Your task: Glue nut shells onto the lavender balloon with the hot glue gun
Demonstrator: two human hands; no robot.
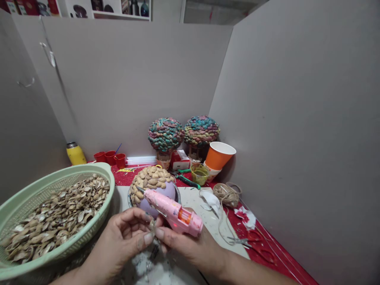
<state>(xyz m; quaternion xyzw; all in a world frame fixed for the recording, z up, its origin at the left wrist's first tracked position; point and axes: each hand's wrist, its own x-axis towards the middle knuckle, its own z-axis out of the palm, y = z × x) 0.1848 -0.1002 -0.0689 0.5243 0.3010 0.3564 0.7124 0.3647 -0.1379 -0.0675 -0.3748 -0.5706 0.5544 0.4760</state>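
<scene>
A: What does each hand hold?

B: The left hand (127,231) pinches a small brownish piece (152,225), likely shell, at its fingertips. The right hand (185,239) grasps a pink glue gun (166,209), and its thumb meets the same piece. Exactly where those fingers press is partly hidden.

A: And the ball (168,190)?

B: Just beyond the glue gun, seated in a dark-rimmed bowl (179,196). Peanut shells cover its top and left; lilac surface lies bare at the right and lower front.

A: How is such a piece best handled?

B: Lightly, by its edges, since thin shell could crack. The nozzle points over the ball, clear of the fingertips, and that gap is worth guarding. Setting the gun down first would free the right hand for finer work.

A: Where is there room?

B: Little on the left, where the green colander (110,190) stands near the left forearm. Behind the ball, pliers (190,182) and 3 red cups (120,160) crowd the red-covered desk (123,180). The pale board (219,235) gives some space right of the ball, though twine (224,193) and red-handled scissors (261,245) border it, with a grey partition (297,138) beyond.
</scene>
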